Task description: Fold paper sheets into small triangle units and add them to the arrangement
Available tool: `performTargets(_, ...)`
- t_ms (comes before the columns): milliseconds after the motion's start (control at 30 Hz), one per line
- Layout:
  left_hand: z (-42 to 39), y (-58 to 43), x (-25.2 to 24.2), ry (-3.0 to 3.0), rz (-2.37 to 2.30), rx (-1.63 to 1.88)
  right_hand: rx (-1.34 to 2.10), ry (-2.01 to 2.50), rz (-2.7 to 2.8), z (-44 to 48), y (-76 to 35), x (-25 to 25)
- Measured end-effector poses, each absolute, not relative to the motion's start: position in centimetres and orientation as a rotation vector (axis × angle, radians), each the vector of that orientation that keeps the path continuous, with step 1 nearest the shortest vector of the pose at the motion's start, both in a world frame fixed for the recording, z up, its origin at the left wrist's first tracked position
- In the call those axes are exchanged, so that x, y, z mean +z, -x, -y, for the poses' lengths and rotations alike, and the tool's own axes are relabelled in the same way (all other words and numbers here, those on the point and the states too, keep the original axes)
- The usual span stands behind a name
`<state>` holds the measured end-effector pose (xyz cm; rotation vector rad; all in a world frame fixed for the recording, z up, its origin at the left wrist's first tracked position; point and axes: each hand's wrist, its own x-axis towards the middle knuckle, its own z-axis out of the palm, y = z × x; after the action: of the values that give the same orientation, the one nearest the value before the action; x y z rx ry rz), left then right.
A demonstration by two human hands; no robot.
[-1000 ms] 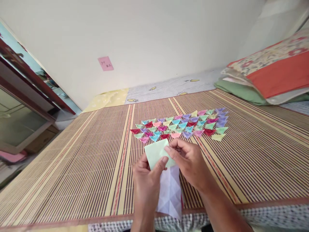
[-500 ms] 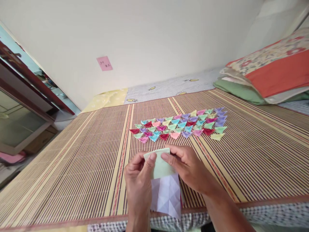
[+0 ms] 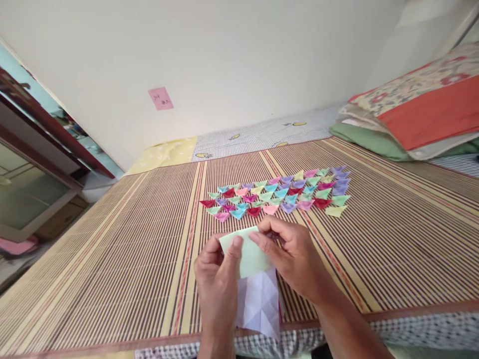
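A pale green sheet of paper (image 3: 253,259), folded along its top edge, is held up between both hands. My left hand (image 3: 216,269) pinches its left side, thumb on the near face. At the upper right corner, my right hand (image 3: 290,252) has thumb and forefinger closed on the paper's edge. Just below lies a creased lilac paper sheet (image 3: 260,304), with a bit of dark pink showing under its right side. Beyond the hands, several small folded paper pieces (image 3: 266,196) in many colours stand in rows on the striped mat (image 3: 149,259).
A stack of folded bedding (image 3: 419,114), orange, floral and green, sits at the back right. Checked cloth (image 3: 258,132) runs along the wall behind the mat. A pink note (image 3: 160,98) is stuck on the wall. At left is a glass-fronted cabinet (image 3: 30,194).
The green paper has tilted slightly, its left corner shifting left. My right hand's forefinger has lifted and bent more at the top corner. The folded pieces have stayed put.
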<state>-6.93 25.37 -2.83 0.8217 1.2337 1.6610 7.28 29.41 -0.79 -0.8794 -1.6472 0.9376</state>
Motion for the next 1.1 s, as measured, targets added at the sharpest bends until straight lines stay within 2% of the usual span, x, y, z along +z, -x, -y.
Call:
performTargets(167,-24.9,6.5,-1.9,-1.108,-1.449,1.837,0.846,0.858,1.661,-29.4,-7.1,-1.0)
performTargets(300,-24.7,6.6,-1.9,-1.19,-1.57,1.81,0.751,0.805,1.639,-29.6,-7.2,-1.1)
performTargets(500,-24.7,6.6,-2.3,-1.115,-1.562,1.802,0.522,0.689,1.741,-29.7,-7.5,-1.2)
performTargets(867,-24.7,6.7,-2.2,-1.177,-1.567,1.825,0.348,0.658,1.792,-29.9,-7.5,-1.5)
performTargets(1100,-25.0,6.5,-2.7,-0.955,-1.413,1.799,0.147,0.59,1.828,-30.3,-7.4,-1.9)
